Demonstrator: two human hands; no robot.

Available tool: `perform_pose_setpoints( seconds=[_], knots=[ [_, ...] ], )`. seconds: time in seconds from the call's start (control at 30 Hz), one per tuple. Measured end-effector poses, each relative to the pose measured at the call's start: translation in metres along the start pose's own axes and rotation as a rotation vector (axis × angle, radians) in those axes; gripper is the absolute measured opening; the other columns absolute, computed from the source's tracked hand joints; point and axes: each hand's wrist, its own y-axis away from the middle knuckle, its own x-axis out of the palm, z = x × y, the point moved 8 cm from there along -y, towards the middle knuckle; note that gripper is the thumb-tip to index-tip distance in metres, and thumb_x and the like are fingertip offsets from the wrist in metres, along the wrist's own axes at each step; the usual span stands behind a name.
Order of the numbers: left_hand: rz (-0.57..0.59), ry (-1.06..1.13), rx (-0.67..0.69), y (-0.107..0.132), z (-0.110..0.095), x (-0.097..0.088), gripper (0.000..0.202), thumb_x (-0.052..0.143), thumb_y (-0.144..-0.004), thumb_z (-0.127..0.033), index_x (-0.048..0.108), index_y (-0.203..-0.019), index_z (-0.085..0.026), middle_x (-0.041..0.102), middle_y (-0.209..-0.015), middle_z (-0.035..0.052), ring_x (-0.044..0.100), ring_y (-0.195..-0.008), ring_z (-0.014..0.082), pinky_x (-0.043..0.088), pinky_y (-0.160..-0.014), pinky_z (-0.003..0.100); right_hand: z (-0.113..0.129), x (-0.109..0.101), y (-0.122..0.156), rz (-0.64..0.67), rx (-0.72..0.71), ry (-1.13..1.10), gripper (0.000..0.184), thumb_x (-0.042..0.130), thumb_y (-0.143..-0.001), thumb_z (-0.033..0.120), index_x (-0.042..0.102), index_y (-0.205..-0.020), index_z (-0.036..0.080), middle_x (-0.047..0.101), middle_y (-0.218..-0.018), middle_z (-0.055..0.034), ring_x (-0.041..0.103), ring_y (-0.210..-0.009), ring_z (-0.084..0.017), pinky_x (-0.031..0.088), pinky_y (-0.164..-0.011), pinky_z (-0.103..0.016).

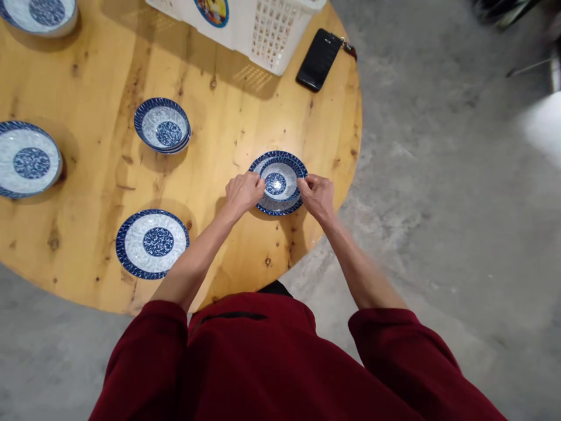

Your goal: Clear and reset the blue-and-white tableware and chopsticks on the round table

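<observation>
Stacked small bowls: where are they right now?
In the head view, the stacked bowls stand on the table, left of the left hand and beyond the flat plate.

No lettering can be read. The white basket (280, 41) carries a round, blue-edged sticker (213, 9) with a yellow and red picture, cut off by the view's top edge. Beside the basket, a black phone (319, 61) bears a pale mark (327, 41) too small to decipher.

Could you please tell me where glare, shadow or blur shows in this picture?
Head view: a glint inside the held bowl; head view: the basket casts a shadow on the table; head view: the white patch far right is blurred.
</observation>
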Motion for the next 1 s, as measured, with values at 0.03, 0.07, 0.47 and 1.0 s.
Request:
perform_pose_setpoints(
  seconds=[0.03,0.07,0.47,1.0],
  knots=[
    [0.013,-0.03,-0.006,0.001,0.0,0.001,0.031,0.046,-0.095,-0.032,0.068,-0.077,-0.02,0.074,-0.09,0.011,0.067,-0.092,0.0272,0.043,-0.076,0.034,-0.002,0.001,0.001,-0.002,0.005,-0.003,0.035,0.05,-0.085,0.038,0.035,-0.055,0.024,0.034,-0.051,0.0033,0.039,-0.053,-0.014,0.027,-0.057,-0.029],
    [0.021,-0.051,-0.011,0.001,-0.001,0.001,0.031,0.045,-0.096,-0.033,0.069,-0.08,-0.021,0.075,-0.093,0.0113,0.068,-0.092,0.0269,0.043,-0.076,0.034,-0.003,0.001,0.002,-0.008,0.008,-0.005,0.035,0.05,-0.084,0.038,0.035,-0.055,0.024,0.034,-0.051,0.0033,0.039,-0.053,-0.014,0.027,-0.057,-0.029],
    [0.076,0.058,-0.033,0.001,0.0,0.0,0.033,0.046,-0.095,-0.038,0.067,-0.077,-0.021,0.071,-0.081,0.0089,0.065,-0.087,0.0246,0.044,-0.076,0.033,-0.006,-0.009,0.006,-0.005,-0.006,0.089,0.04,0.049,-0.089,0.04,0.033,-0.056,0.025,0.035,-0.05,0.0038,0.04,-0.051,-0.014,0.028,-0.055,-0.028],
    [-0.184,0.335,-0.156,0.063,0.093,-0.039,0.03,0.045,-0.095,-0.039,0.062,-0.077,-0.021,0.07,-0.076,0.0056,0.064,-0.081,0.0211,0.044,-0.075,0.032,-0.024,0.016,0.012,0.125,0.114,-0.047,0.013,0.052,-0.082,0.032,0.052,-0.073,0.023,0.05,-0.049,0.0037,0.058,-0.048,-0.019,0.041,-0.047,-0.027]
  ],
)
